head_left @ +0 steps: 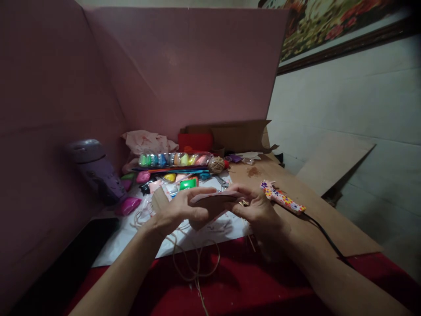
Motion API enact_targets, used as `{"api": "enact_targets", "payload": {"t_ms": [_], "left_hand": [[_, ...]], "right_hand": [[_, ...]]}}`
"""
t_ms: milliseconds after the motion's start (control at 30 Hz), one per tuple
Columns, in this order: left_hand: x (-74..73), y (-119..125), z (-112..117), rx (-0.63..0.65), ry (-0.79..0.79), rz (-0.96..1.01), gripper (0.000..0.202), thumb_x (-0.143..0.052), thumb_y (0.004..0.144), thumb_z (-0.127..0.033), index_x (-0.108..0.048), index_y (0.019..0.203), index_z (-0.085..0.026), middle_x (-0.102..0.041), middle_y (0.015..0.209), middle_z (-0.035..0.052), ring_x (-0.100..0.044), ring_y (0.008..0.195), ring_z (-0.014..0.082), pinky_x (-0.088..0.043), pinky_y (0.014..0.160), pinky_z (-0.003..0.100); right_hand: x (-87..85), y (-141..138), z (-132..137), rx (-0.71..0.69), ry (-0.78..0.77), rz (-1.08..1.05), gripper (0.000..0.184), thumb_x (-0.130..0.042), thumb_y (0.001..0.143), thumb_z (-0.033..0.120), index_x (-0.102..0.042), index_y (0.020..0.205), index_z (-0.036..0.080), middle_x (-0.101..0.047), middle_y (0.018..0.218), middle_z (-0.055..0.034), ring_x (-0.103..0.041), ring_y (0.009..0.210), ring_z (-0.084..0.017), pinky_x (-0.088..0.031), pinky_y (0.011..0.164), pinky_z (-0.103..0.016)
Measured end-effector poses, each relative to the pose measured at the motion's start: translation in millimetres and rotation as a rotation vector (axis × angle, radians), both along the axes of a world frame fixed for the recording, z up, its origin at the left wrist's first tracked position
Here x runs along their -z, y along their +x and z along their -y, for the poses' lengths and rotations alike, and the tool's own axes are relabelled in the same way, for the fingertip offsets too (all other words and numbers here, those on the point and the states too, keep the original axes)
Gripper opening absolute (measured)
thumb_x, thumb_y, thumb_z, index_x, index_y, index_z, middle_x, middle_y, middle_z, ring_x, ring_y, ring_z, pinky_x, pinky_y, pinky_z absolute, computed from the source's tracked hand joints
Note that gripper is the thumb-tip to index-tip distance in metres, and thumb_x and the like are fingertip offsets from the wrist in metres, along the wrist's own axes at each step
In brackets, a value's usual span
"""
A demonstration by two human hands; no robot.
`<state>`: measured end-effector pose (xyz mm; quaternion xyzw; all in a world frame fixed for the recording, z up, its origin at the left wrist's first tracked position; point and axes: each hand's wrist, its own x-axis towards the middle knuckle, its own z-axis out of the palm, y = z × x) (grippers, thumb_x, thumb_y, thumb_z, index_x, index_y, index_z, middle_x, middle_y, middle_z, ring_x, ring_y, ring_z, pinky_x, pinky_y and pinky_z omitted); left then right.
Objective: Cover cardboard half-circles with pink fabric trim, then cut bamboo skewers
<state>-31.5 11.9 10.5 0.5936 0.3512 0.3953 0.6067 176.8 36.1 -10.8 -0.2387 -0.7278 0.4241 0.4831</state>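
Between the two hands, above the white sheet [115, 243], one curved brown cardboard piece [215, 207] with a pale upper edge. Left hand [184, 206]: one, pinching the piece's left end, thumb on the near face, fingers over the top. Right hand [255, 208]: one, pinching the right end between thumb and fingers.

Below the piece: one length of twine [198, 263], looped several times, running from the sheet down onto the red cloth [158, 289]. Just left of the left hand, one corrugated cardboard strip [159, 199].

Beyond the hands: one pair of scissors [223, 182], partly hidden; one bright green packet [188, 184]; one twine ball [216, 165]; one clear pack [174, 159] of multicoloured lumps in a row, exact count unclear. Left: one magenta packet [128, 205] and one purple bottle [95, 171], upright but leaning in view.

Right: one flower-patterned glue gun [283, 198], with one black cord [324, 230], lying on one large cardboard sheet [329, 224]. Farther out: two pink panels [190, 66] meeting at a corner; one framed picture [329, 30] on the wall.
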Motion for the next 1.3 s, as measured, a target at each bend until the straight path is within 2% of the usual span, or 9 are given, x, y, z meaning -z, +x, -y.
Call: {"api": "enact_targets", "payload": {"t_ms": [100, 233, 400, 600, 800, 1000, 1133, 1233, 1300], "left_hand": [[-0.9, 4, 4, 0.027, -0.019, -0.034, 0.044, -0.074, 0.064, -0.030, -0.067, 0.104, -0.014, -0.069, 0.081, 0.0063, -0.060, 0.072, 0.0180, -0.043, 0.063, 0.025], [-0.2, 13, 6, -0.142, -0.026, 0.084, 0.027, -0.073, 0.067, -0.027, -0.070, 0.091, -0.015, -0.069, 0.075, 0.0040, -0.059, 0.063, 0.0124, -0.044, 0.061, 0.022], [0.6, 22, 6, -0.255, -0.051, 0.205, 0.021, -0.075, 0.064, -0.023, -0.071, 0.083, -0.015, -0.071, 0.074, 0.0031, -0.060, 0.062, 0.0099, -0.045, 0.060, 0.019], [7.0, 31, 7, -0.263, -0.073, 0.250, 0.019, -0.074, 0.065, -0.022, -0.071, 0.082, -0.015, -0.071, 0.074, 0.0028, -0.061, 0.063, 0.0107, -0.046, 0.062, 0.020], [15.3, 34, 6, -0.219, -0.059, 0.235, 0.019, -0.074, 0.065, -0.023, -0.072, 0.082, -0.016, -0.071, 0.077, 0.0041, -0.062, 0.068, 0.0136, -0.047, 0.068, 0.024], [9.5, 28, 10, -0.028, -0.005, 0.228, 0.049, -0.077, 0.061, -0.028, -0.065, 0.108, -0.018, -0.069, 0.097, 0.0079, -0.062, 0.087, 0.0212, -0.045, 0.077, 0.028], [4.5, 25, 14, 0.092, -0.061, 0.236, 0.047, -0.068, 0.071, -0.032, -0.061, 0.116, -0.018, -0.064, 0.110, 0.0113, -0.060, 0.094, 0.0235, -0.045, 0.079, 0.030], [1.4, 21, 13, 0.068, -0.064, 0.286, 0.043, -0.064, 0.075, -0.034, -0.062, 0.115, -0.018, -0.064, 0.111, 0.0109, -0.060, 0.095, 0.0235, -0.044, 0.080, 0.030], [-0.6, 17, 10, 0.016, -0.041, 0.275, 0.039, -0.063, 0.075, -0.037, -0.066, 0.107, -0.015, -0.067, 0.100, 0.0112, -0.060, 0.086, 0.0216, -0.044, 0.076, 0.029]], "right_hand": [[-3.3, 0, 0, -0.032, -0.030, -0.057, 0.016, -0.066, 0.074, 0.025, -0.061, 0.088, 0.021, -0.061, 0.078, -0.0003, -0.056, 0.074, -0.015, -0.045, 0.067, -0.028], [-5.1, -2, 0, -0.087, -0.125, -0.222, 0.045, -0.073, 0.068, 0.037, -0.053, 0.106, 0.024, -0.062, 0.093, -0.0041, -0.058, 0.078, -0.017, -0.047, 0.067, -0.029], [-3.0, -7, 3, 0.018, -0.188, -0.207, 0.025, -0.065, 0.075, 0.041, -0.062, 0.080, 0.017, -0.057, 0.069, -0.0005, -0.047, 0.053, -0.010, -0.040, 0.047, -0.023], [0.5, -11, 2, 0.055, -0.210, -0.230, 0.021, -0.066, 0.074, 0.036, -0.063, 0.071, 0.016, -0.055, 0.060, 0.0013, -0.048, 0.051, -0.009, -0.041, 0.048, -0.023], [7.2, -12, 3, -0.026, -0.280, -0.196, 0.018, -0.067, 0.073, 0.033, -0.068, 0.083, 0.018, -0.064, 0.070, -0.0012, -0.058, 0.065, -0.014, -0.049, 0.061, -0.027], [5.9, -11, 7, -0.114, -0.076, -0.065, 0.015, -0.065, 0.076, 0.030, -0.071, 0.087, 0.021, -0.068, 0.083, -0.0026, -0.060, 0.082, -0.019, -0.049, 0.076, -0.034], [7.5, -9, 5, -0.098, -0.007, -0.024, 0.012, -0.064, 0.077, 0.028, -0.072, 0.083, 0.021, -0.066, 0.077, -0.0010, -0.058, 0.075, -0.017, -0.047, 0.073, -0.031], [7.7, -7, 4, -0.134, -0.042, -0.052, 0.015, -0.063, 0.078, 0.029, -0.071, 0.090, 0.023, -0.066, 0.080, -0.0010, -0.059, 0.076, -0.017, -0.048, 0.073, -0.032], [6.2, -5, 5, -0.122, -0.047, -0.068, 0.019, -0.063, 0.078, 0.029, -0.070, 0.094, 0.024, -0.067, 0.083, -0.0019, -0.059, 0.079, -0.018, -0.048, 0.076, -0.033]]}}
